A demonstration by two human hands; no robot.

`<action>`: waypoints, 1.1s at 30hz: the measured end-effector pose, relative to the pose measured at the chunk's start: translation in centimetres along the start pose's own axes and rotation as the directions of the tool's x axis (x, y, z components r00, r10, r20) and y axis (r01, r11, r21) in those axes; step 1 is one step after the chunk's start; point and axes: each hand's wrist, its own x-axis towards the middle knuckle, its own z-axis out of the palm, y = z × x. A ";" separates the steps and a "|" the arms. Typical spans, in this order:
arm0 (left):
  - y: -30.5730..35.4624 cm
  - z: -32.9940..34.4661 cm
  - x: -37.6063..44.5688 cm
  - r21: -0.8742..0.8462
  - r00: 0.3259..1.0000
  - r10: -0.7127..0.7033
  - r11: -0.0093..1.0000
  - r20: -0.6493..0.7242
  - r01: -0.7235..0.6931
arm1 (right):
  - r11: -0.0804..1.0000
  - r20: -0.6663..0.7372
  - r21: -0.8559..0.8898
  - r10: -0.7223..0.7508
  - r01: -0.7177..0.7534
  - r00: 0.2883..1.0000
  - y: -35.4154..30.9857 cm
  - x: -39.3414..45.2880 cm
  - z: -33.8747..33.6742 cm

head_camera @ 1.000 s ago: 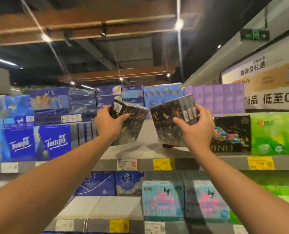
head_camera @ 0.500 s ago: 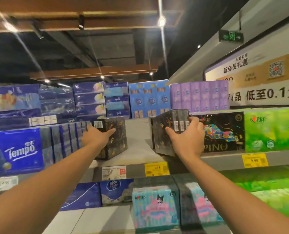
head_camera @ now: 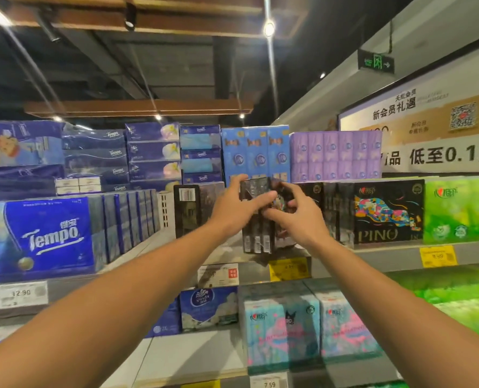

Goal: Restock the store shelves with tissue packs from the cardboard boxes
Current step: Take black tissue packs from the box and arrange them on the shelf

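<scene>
On the upper grey metal store shelf (head_camera: 372, 252), a black plastic-wrapped tissue pack (head_camera: 256, 219) is stood upright near the front edge, just above a yellow price label (head_camera: 288, 268). The pack is grasped from both sides: the left hand (head_camera: 234, 212) is laid against its left face with the fingers (head_camera: 260, 198) curled over the front, and the right hand (head_camera: 302, 217) is set at its right side with the fingers (head_camera: 284, 189) hooked over the upper corner. Motion blur leaves the print on the wrapper unreadable.

To the left of the held pack, a second black tissue pack with a white barcode sticker (head_camera: 189, 210) is stood on the same shelf, with a bare gap of shelf between the two. Directly to the right of the held pack, a row of black packs printed with a many-coloured animal and the word PINO (head_camera: 386, 211) is ranged along the shelf, and further right of those a bright green pack (head_camera: 461, 208) is placed.

Far to the left of the held pack, dark blue Tempo tissue packs (head_camera: 42, 236) are lined up in a deep row. Behind and above the held pack, light blue packs (head_camera: 256, 154) and lilac packs (head_camera: 336, 155) are stacked on top of the shelving.

On the shelf below the held pack, pastel pink-and-teal packs with a cartoon figure (head_camera: 281, 329) are stood, with a dark blue Vinda pack (head_camera: 209, 308) to their left.
</scene>
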 end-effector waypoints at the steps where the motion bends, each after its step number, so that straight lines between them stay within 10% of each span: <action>1: 0.1 0.2 0.3 0.020 1.000 -0.006 1.000 -0.014 0.007 | 0.999 0.048 0.044 0.001 -0.003 0.999 0.5 0.0 -0.3; 8: -1.4 0.1 3.0 -0.279 0.994 -0.027 0.959 0.108 0.056 | 0.876 -0.105 -0.444 -0.258 0.187 0.960 1.9 1.8 -4.3; 12: -2.2 1.1 3.3 -0.487 0.959 -0.082 0.848 0.271 0.210 | 0.703 0.084 -0.600 -0.418 0.381 0.905 0.9 3.0 -4.8; 15: -1.8 1.4 3.5 -0.347 0.942 -0.091 0.914 0.325 0.208 | 0.594 0.226 -0.692 -0.361 0.410 0.905 1.1 4.0 -4.1; 19: 0.0 -2.9 3.9 0.235 0.918 0.361 0.918 -0.162 -0.320 | 0.550 0.222 -0.714 -0.410 0.434 0.885 2.4 5.4 -3.8; 22: -0.4 -6.8 5.0 0.656 0.864 0.391 0.748 -0.316 -0.098 | 0.554 0.187 -0.720 -0.423 0.417 0.886 3.4 6.0 -3.3; 26: -3.5 -8.8 4.6 0.591 0.946 -0.207 0.742 -0.249 0.318 | 0.525 0.156 -0.780 -0.363 0.340 0.919 3.7 6.8 -2.3; 30: -5.6 -8.5 2.7 0.583 0.943 0.079 0.801 -0.322 0.132 | 0.548 0.123 -0.721 -0.501 0.424 0.856 1.2 6.4 0.2; 33: -6.4 -7.8 2.2 0.617 0.903 0.265 0.787 -0.338 0.000 | 0.850 0.024 -0.322 -0.433 0.417 0.901 -2.4 5.6 3.5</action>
